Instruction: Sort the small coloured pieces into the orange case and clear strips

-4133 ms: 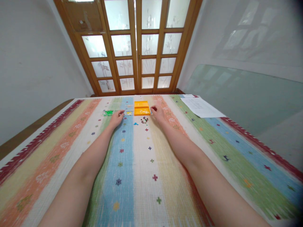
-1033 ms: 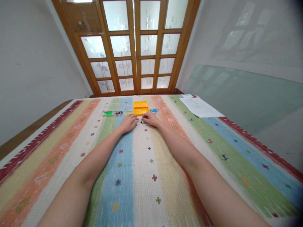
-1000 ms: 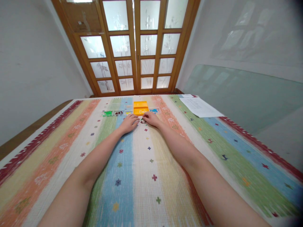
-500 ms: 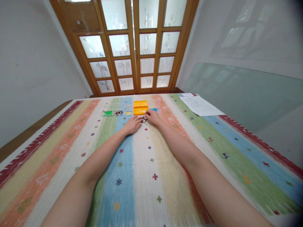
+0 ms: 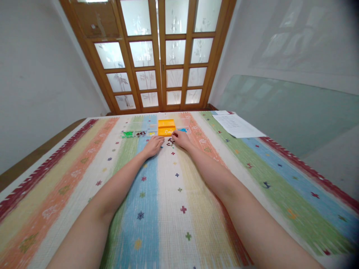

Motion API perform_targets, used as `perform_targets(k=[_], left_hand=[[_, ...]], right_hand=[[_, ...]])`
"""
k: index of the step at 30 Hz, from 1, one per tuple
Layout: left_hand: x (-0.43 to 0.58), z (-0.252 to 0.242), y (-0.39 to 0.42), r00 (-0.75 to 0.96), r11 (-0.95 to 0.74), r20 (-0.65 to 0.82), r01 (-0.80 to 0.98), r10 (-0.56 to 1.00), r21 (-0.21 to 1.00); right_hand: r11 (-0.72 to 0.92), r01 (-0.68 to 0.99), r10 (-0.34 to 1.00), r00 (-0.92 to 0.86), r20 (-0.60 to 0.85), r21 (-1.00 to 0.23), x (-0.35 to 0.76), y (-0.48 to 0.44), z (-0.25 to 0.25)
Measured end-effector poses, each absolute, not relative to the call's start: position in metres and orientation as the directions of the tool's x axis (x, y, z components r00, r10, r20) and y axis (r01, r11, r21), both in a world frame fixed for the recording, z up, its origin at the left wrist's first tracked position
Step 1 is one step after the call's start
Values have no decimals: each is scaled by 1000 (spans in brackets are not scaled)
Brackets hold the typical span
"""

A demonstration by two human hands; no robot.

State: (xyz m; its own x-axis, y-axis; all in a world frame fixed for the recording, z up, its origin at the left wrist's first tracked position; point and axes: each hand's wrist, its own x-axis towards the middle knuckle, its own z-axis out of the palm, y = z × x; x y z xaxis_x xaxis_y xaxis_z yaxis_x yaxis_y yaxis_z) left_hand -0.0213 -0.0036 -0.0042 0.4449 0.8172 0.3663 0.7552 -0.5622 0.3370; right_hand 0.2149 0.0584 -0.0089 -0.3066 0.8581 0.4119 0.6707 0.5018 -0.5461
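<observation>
My right hand (image 5: 181,139) is at the front right corner of the open orange box (image 5: 166,122). Its thumb and fingertips are pinched together; anything between them is too small to make out. Small dark pieces (image 5: 170,142) lie loose on the cloth between my two hands, just in front of the box. My left hand (image 5: 153,146) rests on the cloth to the left of these pieces, fingers stretched out and close together, with nothing visible in it. White bits (image 5: 168,131) lie in the near half of the box.
Left of the box, clear trays hold green pieces (image 5: 128,133), dark brown pieces (image 5: 141,133) and yellow pieces (image 5: 152,133). Blue pieces (image 5: 182,130) lie in a tray behind my right hand. Paper sheets (image 5: 238,125) lie at the far right of the striped tablecloth (image 5: 146,231).
My left hand has drawn left, away from the loose dark pieces, so more of them show. My right hand stays pinched in nearly the same place.
</observation>
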Motion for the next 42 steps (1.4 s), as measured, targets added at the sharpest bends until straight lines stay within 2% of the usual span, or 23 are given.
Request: perform_targets(k=[8,12,16,18,20,25,28,42], left_hand=[[-27,-8,-2,511,-590,306,753,803,291],[-32,-6,-2,516,-584,275,737,812,342],[-41,-2,0,381,-496,323,732,867,467],[-46,-1,3,280,-436,361,758,890,486],[-50,-2,5,258,-413,364,788,895,457],[-53,-1,3,415,-506,324,813,850,287],[-53,2,0,398,-481,327,845,857,233],[-59,6,-1,247,-323,328,925,912,200]], right_hand=[[484,679,869,-303,390,-551,214,54,-4],[475,691,876,-310,370,-545,214,52,-1],[464,697,882,-301,363,-547,214,51,0],[460,698,883,-297,362,-549,214,50,0],[460,698,883,-298,362,-549,214,50,0],[466,698,881,-308,359,-544,213,50,0],[475,704,875,-314,368,-529,213,51,-1],[487,692,871,-338,357,-533,213,50,0]])
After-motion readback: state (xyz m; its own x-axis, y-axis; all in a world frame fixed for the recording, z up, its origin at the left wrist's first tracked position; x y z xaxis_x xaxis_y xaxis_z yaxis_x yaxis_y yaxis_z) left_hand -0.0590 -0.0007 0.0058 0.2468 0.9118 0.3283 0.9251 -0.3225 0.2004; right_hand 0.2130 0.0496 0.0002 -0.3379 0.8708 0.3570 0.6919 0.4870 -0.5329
